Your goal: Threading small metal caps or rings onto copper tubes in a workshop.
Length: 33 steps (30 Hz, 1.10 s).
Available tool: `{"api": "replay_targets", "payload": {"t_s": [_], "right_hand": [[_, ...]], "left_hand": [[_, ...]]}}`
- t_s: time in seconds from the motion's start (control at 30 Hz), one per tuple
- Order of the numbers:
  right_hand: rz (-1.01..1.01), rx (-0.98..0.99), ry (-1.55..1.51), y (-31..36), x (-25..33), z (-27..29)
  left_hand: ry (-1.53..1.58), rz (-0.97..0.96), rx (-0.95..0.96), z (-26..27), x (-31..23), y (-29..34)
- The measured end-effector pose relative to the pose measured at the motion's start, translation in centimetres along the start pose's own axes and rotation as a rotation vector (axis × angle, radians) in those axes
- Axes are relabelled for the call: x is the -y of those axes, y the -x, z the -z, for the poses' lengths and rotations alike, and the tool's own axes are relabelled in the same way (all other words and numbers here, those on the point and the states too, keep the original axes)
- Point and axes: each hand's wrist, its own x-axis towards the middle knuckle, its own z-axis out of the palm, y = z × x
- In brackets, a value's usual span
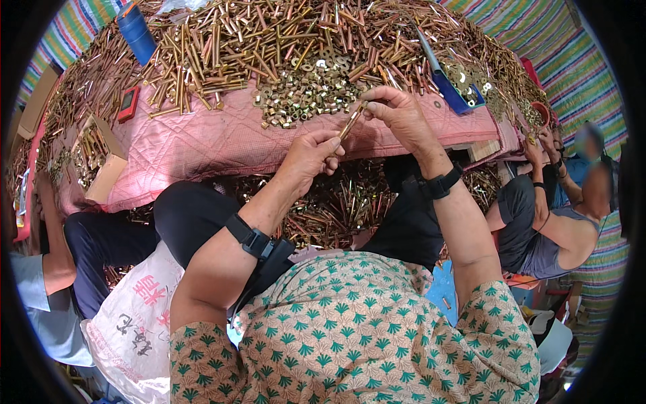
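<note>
A slim gold-coloured bolt (349, 126) slants up and to the right between my two hands, above the table's near edge. My left hand (313, 158) grips its lower end between thumb and fingers. The thumb and forefinger of my right hand (398, 116) are pinched at its upper end. Whether a small nut or washer sits under those fingertips is hidden. Just beyond my hands lies a heap of gold-coloured nuts (303, 97), with flat washers (324, 62) scattered at its far side.
A mound of long bolts (222, 47) covers the far table over a pink quilted cloth (175, 151). Around it are a blue tray (452, 94), red device (128, 104), blue bottle (136, 35) and cardboard box (111, 165). People sit at both sides; more bolts (330, 209) lie below.
</note>
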Motion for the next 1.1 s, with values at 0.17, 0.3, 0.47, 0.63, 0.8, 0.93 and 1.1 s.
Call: {"api": "replay_targets", "payload": {"t_s": [0.17,0.3,0.47,0.63,0.8,0.93,1.1], "right_hand": [[-0.027,-0.019,-0.116,0.1,-0.3,0.0],[-0.028,-0.037,-0.073,0.2,-0.4,0.2],[-0.047,-0.033,-0.112,0.3,-0.4,0.1],[-0.069,-0.030,-0.161,0.6,-0.6,0.2],[-0.081,0.010,-0.166,0.7,-0.7,0.6],[-0.098,0.015,-0.107,0.9,-0.3,0.6],[-0.128,0.060,-0.138,0.6,-0.9,1.2]], "left_hand": [[-0.001,-0.055,0.020,0.0,-0.1,-0.1],[-0.015,-0.047,0.004,0.0,0.0,0.0],[-0.108,-0.075,-0.020,0.1,-0.1,-0.1],[-0.123,-0.072,0.001,-0.1,-0.2,0.0],[-0.197,-0.095,-0.012,-0.1,-0.1,-0.1],[-0.147,-0.073,0.017,-0.2,0.2,0.0],[-0.119,-0.055,0.035,-0.2,0.3,0.0]]}}
